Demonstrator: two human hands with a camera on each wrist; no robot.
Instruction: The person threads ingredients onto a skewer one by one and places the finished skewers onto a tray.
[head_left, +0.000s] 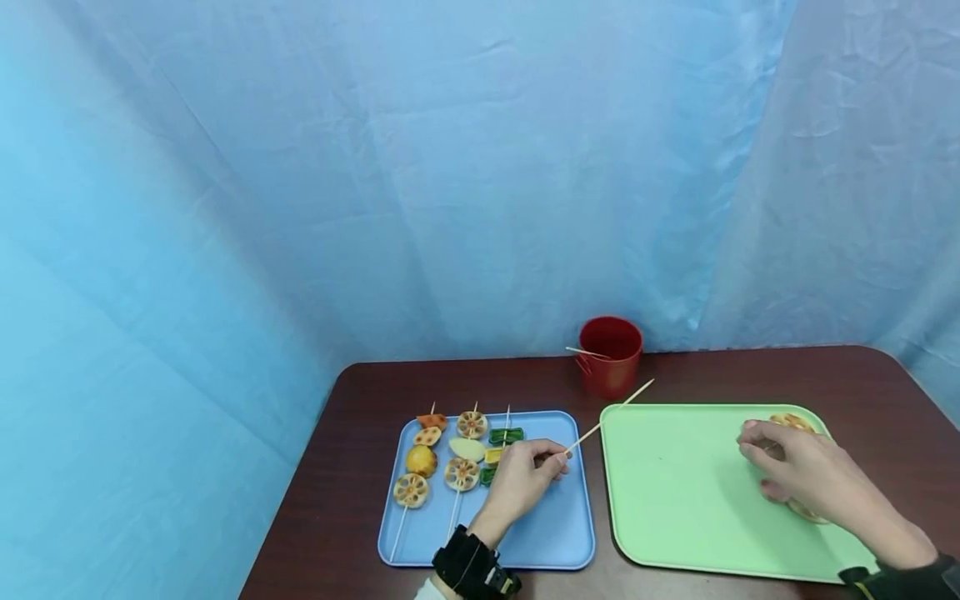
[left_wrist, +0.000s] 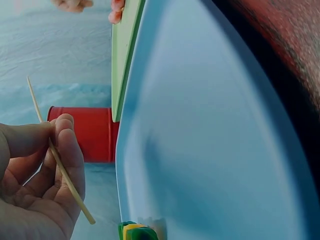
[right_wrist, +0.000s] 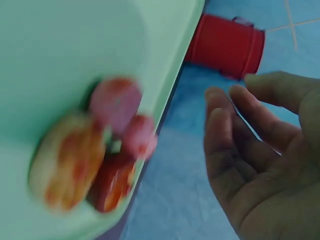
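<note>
My left hand (head_left: 525, 479) pinches a thin wooden skewer (head_left: 611, 417) between thumb and fingers above the blue tray (head_left: 551, 533). No food is seen on this skewer; in the left wrist view it slants across the fingers. My right hand (head_left: 813, 475) hovers over the right part of the green tray (head_left: 675, 500), fingers loosely bent with nothing between them. Under and around it lie food pieces, partly hidden, among them a browned slice (head_left: 792, 422). In the right wrist view, pink round pieces (right_wrist: 116, 102), a pale browned piece (right_wrist: 70, 162) and a reddish piece (right_wrist: 112, 182) appear blurred.
Loaded skewers lie side by side on the blue tray, with lotus root slices (head_left: 410, 491), a yellow round piece (head_left: 421, 461), a pale oval piece (head_left: 467, 449) and green pieces (head_left: 506, 436). A red cup (head_left: 611, 375) holding skewers stands behind the trays at the dark table's (head_left: 315, 533) back edge.
</note>
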